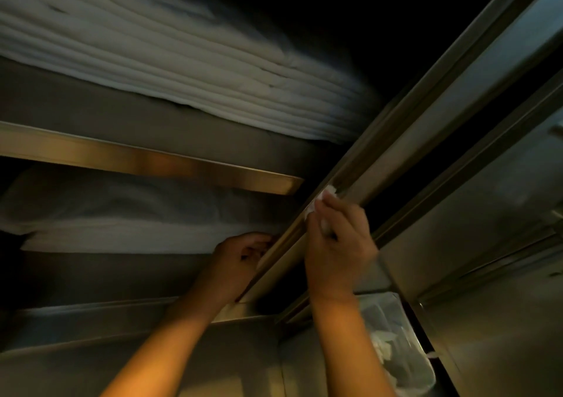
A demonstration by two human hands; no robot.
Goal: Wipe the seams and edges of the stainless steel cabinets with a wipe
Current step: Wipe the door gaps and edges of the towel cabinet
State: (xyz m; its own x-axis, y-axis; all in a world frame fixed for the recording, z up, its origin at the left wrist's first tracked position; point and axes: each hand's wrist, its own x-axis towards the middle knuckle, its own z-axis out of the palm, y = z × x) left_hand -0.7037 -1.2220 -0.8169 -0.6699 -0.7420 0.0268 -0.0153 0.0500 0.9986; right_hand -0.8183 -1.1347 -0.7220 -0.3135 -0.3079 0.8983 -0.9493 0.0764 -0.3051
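Pinching the white wipe (316, 206) in the fingers of our right hand (338, 244), we press it onto the edge of the steel door frame (380, 156), where the seam runs up and away. Our left hand (240, 258) curls around that same edge just below, steadying it. To do this well, we judge we should keep the wipe folded over the lip and follow the groove in one line. Beyond lie the shelf edge (152, 160), stacked white linens (170, 49) and a lined bin (393, 329).
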